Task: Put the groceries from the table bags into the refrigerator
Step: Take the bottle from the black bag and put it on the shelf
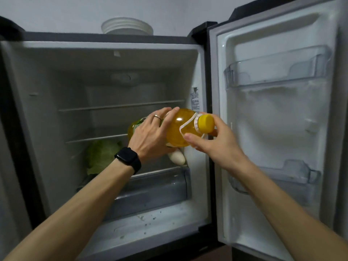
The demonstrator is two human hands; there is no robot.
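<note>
A large bottle of yellow oil (178, 129) with a yellow cap and a white carry handle lies tilted on its side in front of the open refrigerator (105, 87), its cap pointing right. My left hand (150, 136) wraps over the bottle's body. My right hand (212, 140) holds its neck and cap end. Behind my hands, on a lower shelf, lie a green cabbage (101, 153) and a white radish (177, 157).
The fridge door (278, 117) stands open at the right with two transparent door bins. A clear drawer (160, 189) sits at the bottom of the compartment. A stack of white plates (127, 26) rests on top of the fridge. Upper wire shelves hold nothing visible.
</note>
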